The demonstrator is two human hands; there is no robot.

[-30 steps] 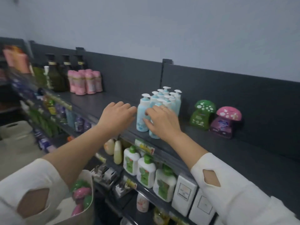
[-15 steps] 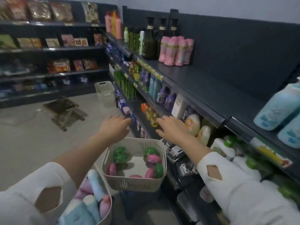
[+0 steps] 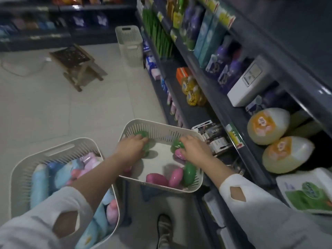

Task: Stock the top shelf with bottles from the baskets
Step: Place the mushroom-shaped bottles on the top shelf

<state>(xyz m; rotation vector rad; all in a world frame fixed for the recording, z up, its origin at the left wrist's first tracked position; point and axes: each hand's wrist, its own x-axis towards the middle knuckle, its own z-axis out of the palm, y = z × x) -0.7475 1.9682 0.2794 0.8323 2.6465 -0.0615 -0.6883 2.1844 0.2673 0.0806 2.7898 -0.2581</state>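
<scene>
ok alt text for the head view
Two hands reach into a cream slatted plastic basket of green and pink bottles: the left hand grips a green bottle, the right hand touches others. A second cream basket holds blue and pink bottles.

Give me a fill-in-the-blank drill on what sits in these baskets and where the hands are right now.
1. The left hand and right hand are both inside the front basket, which holds pink and ____ rounded bottles.
2. The side basket, under the left sleeve, holds pink and ____ long bottles.
3. A third, tall basket stands on the ____ at the foot of the shelves.

Missing words: green; blue; floor.
</scene>
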